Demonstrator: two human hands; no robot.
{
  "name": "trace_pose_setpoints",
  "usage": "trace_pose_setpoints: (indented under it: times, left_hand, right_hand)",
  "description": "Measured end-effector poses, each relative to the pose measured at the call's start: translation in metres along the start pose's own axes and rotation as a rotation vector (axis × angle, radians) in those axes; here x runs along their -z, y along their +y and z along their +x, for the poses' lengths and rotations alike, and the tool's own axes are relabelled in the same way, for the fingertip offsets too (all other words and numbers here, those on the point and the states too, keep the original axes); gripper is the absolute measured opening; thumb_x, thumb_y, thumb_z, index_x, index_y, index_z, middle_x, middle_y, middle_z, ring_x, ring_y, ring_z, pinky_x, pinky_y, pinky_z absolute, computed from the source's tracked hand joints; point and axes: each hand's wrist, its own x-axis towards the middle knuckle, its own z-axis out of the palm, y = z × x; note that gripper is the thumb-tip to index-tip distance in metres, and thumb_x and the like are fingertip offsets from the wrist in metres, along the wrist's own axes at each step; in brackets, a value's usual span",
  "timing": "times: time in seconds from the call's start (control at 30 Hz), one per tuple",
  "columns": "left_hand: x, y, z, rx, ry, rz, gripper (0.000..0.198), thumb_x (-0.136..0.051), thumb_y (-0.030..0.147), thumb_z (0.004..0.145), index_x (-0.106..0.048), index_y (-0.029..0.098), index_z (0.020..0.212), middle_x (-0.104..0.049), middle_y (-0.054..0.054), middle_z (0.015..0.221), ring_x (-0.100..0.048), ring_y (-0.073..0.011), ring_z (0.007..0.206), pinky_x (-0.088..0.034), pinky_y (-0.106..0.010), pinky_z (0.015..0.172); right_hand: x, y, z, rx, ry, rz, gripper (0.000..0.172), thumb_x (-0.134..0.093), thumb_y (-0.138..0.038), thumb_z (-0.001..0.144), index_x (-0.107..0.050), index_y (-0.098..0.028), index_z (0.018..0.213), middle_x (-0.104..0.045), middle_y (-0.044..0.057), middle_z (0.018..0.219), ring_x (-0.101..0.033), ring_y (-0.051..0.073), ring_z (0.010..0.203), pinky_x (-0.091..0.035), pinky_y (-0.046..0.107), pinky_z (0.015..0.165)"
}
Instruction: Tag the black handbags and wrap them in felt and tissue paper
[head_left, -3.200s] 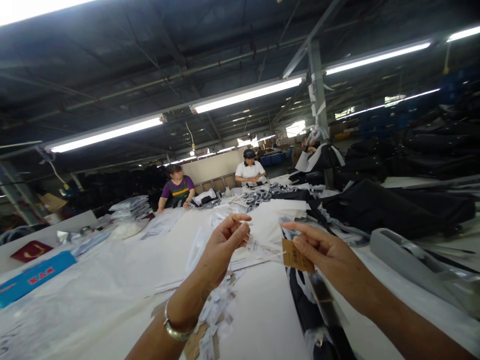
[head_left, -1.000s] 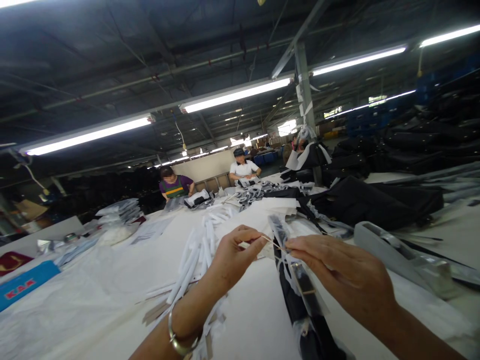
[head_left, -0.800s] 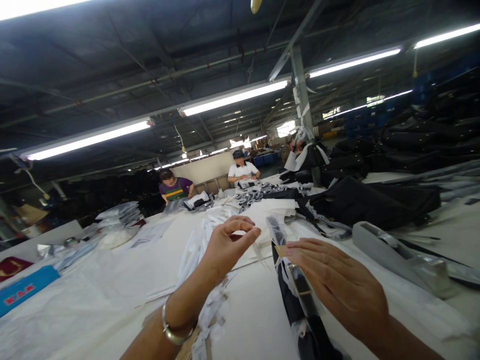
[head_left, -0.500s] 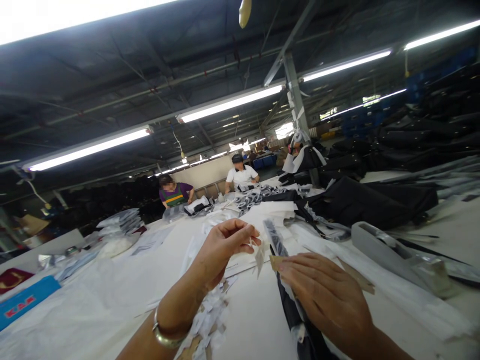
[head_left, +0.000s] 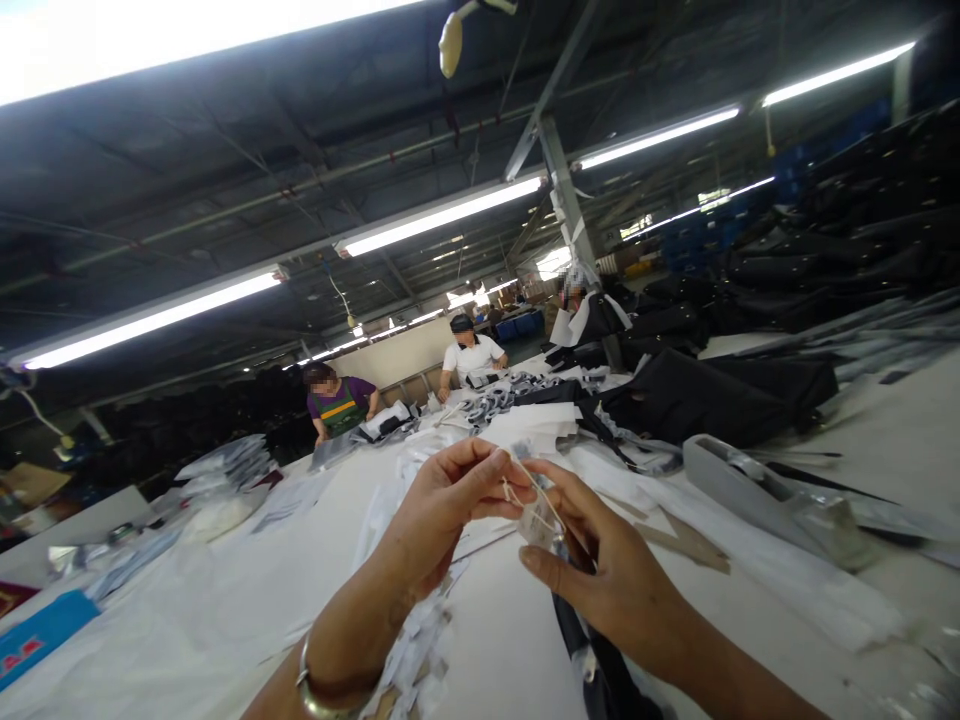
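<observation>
Red letters on the blue box (head_left: 46, 640) run off the left edge, and print on the pale tag (head_left: 535, 522) is too small to read. The left hand (head_left: 442, 500) pinches the tag's thin cream cord (head_left: 553, 508), while the right hand (head_left: 604, 545), thumb spread, meets it, its grip unclear, above a black fabric article (head_left: 611, 668) on a white-covered table (head_left: 491, 650) beneath fluorescent tubes (head_left: 442, 218).

Fluorescent tubes (head_left: 442, 217) glare beneath a dim ceiling (head_left: 225, 165), the nearest blown out white. We see soft light across the tabletop (head_left: 495, 640), our view stretched and blurry toward the edges.
</observation>
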Motion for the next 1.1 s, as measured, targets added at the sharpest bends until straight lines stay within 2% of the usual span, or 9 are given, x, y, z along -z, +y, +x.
trace_pose_setpoints:
  times: [0.17, 0.4, 0.5, 0.57, 0.67, 0.73, 0.83, 1.0, 1.1]
  left_hand:
    - [0.000, -0.001, -0.001, -0.069, 0.017, -0.011, 0.023, -0.066, 0.035, 0.092, -0.063, 0.016, 0.080, -0.065, 0.000, 0.080, -0.062, -0.0091, 0.070, -0.051, -0.020, 0.070]
    - [-0.008, -0.008, -0.004, -0.036, -0.070, -0.089, 0.018, -0.066, 0.033, 0.092, -0.060, 0.018, 0.084, -0.051, 0.006, 0.061, -0.047, -0.0060, 0.054, -0.046, -0.022, 0.065]
    - [-0.016, -0.010, -0.003, -0.060, -0.072, -0.002, 0.021, -0.068, 0.035, 0.091, -0.060, 0.017, 0.082, -0.053, 0.005, 0.061, -0.050, -0.0065, 0.054, -0.044, -0.020, 0.060]
    - [-0.023, -0.010, -0.001, -0.084, -0.110, 0.054, 0.023, -0.067, 0.037, 0.091, -0.061, 0.017, 0.081, -0.058, 0.003, 0.064, -0.057, -0.0092, 0.058, -0.046, -0.021, 0.060]
    - [-0.036, -0.008, 0.002, -0.082, -0.202, 0.102, 0.024, -0.066, 0.039, 0.092, -0.063, 0.016, 0.084, -0.065, -0.001, 0.067, -0.063, -0.0128, 0.062, -0.051, -0.025, 0.064]
    - [-0.045, -0.006, 0.002, -0.079, -0.258, 0.114, 0.023, -0.065, 0.038, 0.092, -0.063, 0.016, 0.087, -0.067, -0.002, 0.070, -0.063, -0.0136, 0.062, -0.052, -0.025, 0.062]
    - [-0.051, -0.007, 0.001, -0.058, -0.326, 0.072, 0.019, -0.062, 0.038, 0.094, -0.062, 0.019, 0.092, -0.069, -0.003, 0.074, -0.063, -0.0149, 0.057, -0.049, -0.025, 0.052]
    - [-0.046, -0.028, -0.008, -0.021, -0.245, 0.069, 0.020, -0.068, 0.037, 0.090, -0.066, 0.018, 0.092, -0.073, -0.004, 0.077, -0.068, -0.0163, 0.070, -0.054, -0.028, 0.068]
    - [-0.036, -0.054, -0.019, 0.114, -0.218, 0.026, 0.025, -0.071, 0.041, 0.087, -0.069, 0.016, 0.090, -0.074, -0.007, 0.080, -0.068, -0.0162, 0.073, -0.054, -0.027, 0.070]
  right_hand:
    - [0.009, 0.001, -0.005, -0.035, -0.026, -0.153, 0.054, -0.069, -0.030, 0.085, -0.053, -0.025, 0.137, -0.054, -0.005, 0.073, -0.054, 0.014, 0.068, -0.046, 0.024, 0.064]
    - [0.036, -0.007, -0.012, -0.024, -0.315, -0.176, 0.024, -0.070, -0.030, 0.086, -0.070, -0.020, 0.108, -0.067, 0.000, 0.089, -0.063, 0.018, 0.081, -0.051, 0.024, 0.068]
    - [0.053, 0.000, -0.020, -0.003, -0.315, -0.240, 0.054, -0.076, -0.036, 0.083, -0.060, -0.027, 0.134, -0.070, 0.004, 0.114, -0.067, 0.024, 0.103, -0.056, 0.032, 0.086]
    - [0.060, 0.008, -0.026, 0.060, -0.255, -0.277, 0.082, -0.080, -0.045, 0.079, -0.042, -0.031, 0.150, -0.056, 0.008, 0.143, -0.054, 0.030, 0.129, -0.049, 0.041, 0.103]
    - [0.058, 0.013, -0.030, 0.151, -0.156, -0.210, 0.085, -0.072, -0.054, 0.084, -0.032, -0.030, 0.154, -0.037, 0.011, 0.158, -0.034, 0.031, 0.145, -0.036, 0.049, 0.114]
    - [0.049, 0.010, -0.031, 0.164, -0.138, -0.056, 0.063, -0.061, -0.054, 0.092, -0.045, -0.026, 0.146, -0.052, 0.012, 0.146, -0.046, 0.028, 0.137, -0.040, 0.047, 0.111]
    - [0.038, 0.003, -0.032, 0.079, -0.141, 0.150, 0.033, -0.056, -0.048, 0.097, -0.066, -0.020, 0.110, -0.073, 0.007, 0.095, -0.069, 0.021, 0.095, -0.055, 0.034, 0.087]
    - [0.047, 0.010, -0.045, -0.061, -0.052, 0.236, 0.028, -0.064, -0.042, 0.094, -0.068, -0.020, 0.110, -0.068, -0.001, 0.063, -0.066, 0.014, 0.061, -0.055, 0.026, 0.066]
    - [0.062, 0.022, -0.058, -0.215, -0.097, 0.153, 0.030, -0.065, -0.046, 0.091, -0.071, -0.018, 0.083, -0.068, 0.000, 0.065, -0.065, 0.014, 0.055, -0.053, 0.024, 0.057]
